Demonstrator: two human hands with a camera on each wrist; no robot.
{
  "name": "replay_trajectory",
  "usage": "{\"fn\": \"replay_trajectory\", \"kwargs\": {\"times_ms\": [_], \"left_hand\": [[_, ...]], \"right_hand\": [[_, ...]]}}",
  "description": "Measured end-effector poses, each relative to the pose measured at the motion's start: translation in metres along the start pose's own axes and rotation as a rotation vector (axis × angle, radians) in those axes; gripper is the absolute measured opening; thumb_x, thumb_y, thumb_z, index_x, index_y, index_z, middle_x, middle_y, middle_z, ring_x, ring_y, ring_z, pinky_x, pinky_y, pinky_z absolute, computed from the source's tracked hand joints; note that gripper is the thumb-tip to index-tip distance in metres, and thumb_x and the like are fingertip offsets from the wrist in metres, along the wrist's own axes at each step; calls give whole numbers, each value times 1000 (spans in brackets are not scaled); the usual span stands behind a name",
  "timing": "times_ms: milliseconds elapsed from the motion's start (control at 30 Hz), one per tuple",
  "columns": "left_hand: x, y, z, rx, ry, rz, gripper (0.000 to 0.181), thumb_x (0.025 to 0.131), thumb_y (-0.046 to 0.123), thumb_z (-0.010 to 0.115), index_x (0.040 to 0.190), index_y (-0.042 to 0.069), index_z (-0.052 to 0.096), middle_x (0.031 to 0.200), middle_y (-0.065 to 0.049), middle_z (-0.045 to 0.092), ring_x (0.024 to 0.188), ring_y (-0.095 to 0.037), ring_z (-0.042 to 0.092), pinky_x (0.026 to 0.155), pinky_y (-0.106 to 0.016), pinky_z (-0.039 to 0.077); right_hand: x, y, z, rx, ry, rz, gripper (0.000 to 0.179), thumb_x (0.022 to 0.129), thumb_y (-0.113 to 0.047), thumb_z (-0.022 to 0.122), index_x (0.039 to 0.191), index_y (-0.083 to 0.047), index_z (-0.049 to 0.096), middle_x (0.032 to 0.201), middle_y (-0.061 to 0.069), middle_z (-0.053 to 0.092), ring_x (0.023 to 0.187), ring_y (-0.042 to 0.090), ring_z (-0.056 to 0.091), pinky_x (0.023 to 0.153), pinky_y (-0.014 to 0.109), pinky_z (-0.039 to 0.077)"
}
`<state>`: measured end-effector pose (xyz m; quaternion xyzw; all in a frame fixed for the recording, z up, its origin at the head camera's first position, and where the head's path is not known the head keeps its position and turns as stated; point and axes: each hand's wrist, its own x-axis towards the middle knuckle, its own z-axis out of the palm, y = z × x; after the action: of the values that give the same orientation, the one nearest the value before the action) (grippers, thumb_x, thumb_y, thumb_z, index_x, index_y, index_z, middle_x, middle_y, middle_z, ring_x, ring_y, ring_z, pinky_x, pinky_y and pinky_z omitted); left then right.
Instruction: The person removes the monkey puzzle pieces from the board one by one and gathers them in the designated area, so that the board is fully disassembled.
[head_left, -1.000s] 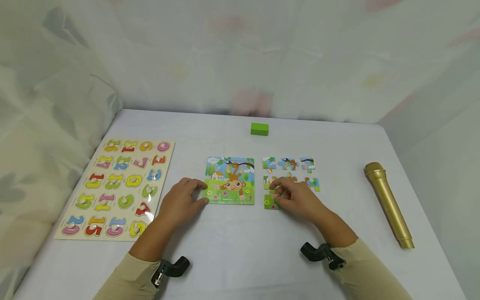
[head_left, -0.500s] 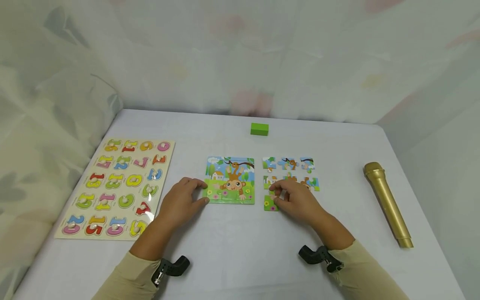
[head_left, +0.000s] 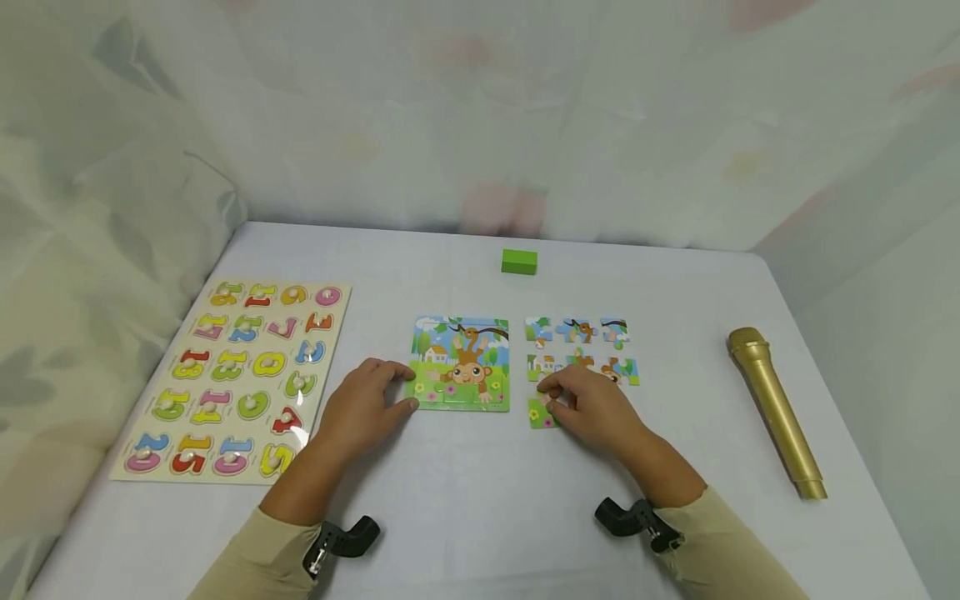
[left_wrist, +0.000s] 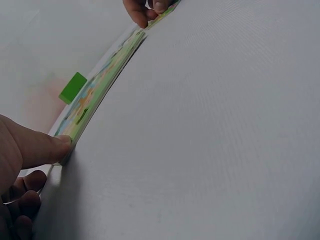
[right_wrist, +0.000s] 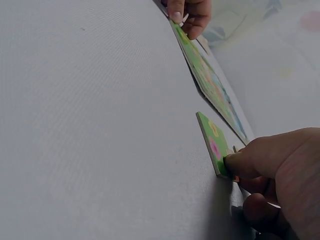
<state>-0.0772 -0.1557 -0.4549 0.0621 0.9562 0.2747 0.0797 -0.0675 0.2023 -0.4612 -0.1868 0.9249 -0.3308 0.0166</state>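
In the head view my left hand point(head_left: 363, 408) holds the left edge of a square jigsaw puzzle point(head_left: 461, 367) with a monkey picture. Its thumb presses the near left corner, and the left wrist view shows that thumb on the puzzle's edge point(left_wrist: 75, 131). To the right, my right hand point(head_left: 596, 410) pinches a jigsaw piece point(head_left: 540, 414), green with a yellow and a pink flower. Seen from the right wrist, this flower piece point(right_wrist: 211, 140) sits tilted between thumb and fingers. Loose pieces point(head_left: 579, 330) lie in rows just beyond the right hand, which partly covers some of them.
A board of knobbed number pieces point(head_left: 251, 362) lies at the left, beneath the view of the left forearm. A green block point(head_left: 519, 262) stands at the back. At the far right lies a gold microphone point(head_left: 776, 412). A white cloth point(head_left: 480, 500) covers the table.
My right hand has drawn the flower piece slightly toward me, away from the row beyond it. The left hand stays at the puzzle's edge.
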Motion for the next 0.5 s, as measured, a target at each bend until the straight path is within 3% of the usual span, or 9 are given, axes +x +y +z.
{"fn": "replay_trajectory", "kwargs": {"times_ms": [500], "left_hand": [[-2,4,-5,15,-12,3,41,93,23,83,130,11,73,130,-14,66,121,-35,62,103,-55,50]], "right_hand": [[1,-1,-5,38,-16,47,21,93,-7,77,112,-15,77,96,-9,67,71,6,53,66,28,48]]}}
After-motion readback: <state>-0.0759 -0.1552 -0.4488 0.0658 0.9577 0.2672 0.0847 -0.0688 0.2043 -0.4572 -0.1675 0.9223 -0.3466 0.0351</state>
